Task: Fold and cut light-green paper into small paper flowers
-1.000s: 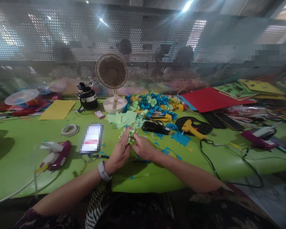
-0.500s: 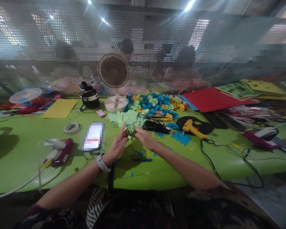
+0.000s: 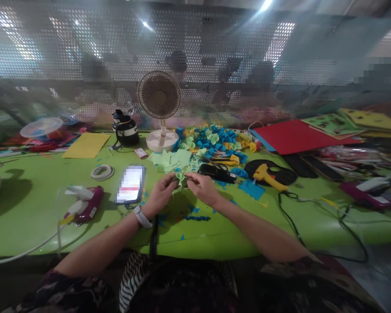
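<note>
Paper piece: I see a small light-green folded paper piece (image 3: 180, 177) pinched between both hands, held just above the table (image 3: 35, 217).
Left hand: my left hand (image 3: 161, 193) has curled shut on the paper's left side; a second ago its fingers were flat.
Right hand: my right hand (image 3: 203, 189) grips the paper's right side, fingers closed.
Change: both hands have lifted off the table; I judge the folding is continuing.
Around: phone (image 3: 130, 184) to the left, black stapler (image 3: 217, 172) just beyond.

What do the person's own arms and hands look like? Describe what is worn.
Both forearms are bare. The left hand has a white band, like a watch strap, at its wrist. The right hand wears nothing visible. Dark patterned short sleeves cover both upper arms.
</note>
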Demonstrator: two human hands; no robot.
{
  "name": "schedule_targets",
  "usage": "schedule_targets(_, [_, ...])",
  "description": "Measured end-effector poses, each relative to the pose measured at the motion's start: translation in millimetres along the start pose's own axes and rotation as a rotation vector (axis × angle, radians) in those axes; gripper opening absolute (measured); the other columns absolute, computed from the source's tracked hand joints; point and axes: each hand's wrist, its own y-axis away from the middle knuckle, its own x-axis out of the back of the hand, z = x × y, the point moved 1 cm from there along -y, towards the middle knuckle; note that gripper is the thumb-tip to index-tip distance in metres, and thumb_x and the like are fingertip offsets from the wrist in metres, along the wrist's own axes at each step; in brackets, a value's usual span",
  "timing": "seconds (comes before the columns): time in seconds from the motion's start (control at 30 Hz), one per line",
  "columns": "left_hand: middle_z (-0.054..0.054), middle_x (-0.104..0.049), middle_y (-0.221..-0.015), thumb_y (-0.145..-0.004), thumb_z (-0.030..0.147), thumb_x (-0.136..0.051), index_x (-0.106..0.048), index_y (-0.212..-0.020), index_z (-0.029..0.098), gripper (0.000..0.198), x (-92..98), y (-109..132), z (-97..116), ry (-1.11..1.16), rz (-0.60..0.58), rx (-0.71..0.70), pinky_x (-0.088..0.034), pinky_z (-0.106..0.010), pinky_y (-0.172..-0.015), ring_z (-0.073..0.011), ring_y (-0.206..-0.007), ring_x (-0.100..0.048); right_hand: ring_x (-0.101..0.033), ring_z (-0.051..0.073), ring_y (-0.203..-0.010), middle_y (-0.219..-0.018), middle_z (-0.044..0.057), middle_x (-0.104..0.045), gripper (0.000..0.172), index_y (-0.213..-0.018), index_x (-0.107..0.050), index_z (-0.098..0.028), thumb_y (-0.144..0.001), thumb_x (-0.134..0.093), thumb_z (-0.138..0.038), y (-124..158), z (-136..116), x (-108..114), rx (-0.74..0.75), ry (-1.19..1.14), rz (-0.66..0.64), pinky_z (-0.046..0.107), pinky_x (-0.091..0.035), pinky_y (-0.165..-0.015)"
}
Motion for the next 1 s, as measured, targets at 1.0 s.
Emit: schedule_targets(1.0, [-0.001,-0.072,-0.082,-0.072,0.036,-0.074,-0.063,-0.106,0.017,0.040,-1.4,-0.1,1.1,0.136,0.095,0.010,-0.051,-0.036,-0.087,-0.0158,-0.081,-0.066,-0.063,0.016,-0.077,-0.087,0.003,-0.065,0.025,-0.101,-0.065,-0.017,-0.077,-0.059,-0.023,-2.3,3.7,-3.5,0.072,-0.283,0.103,0.031,-0.052,-0.077])
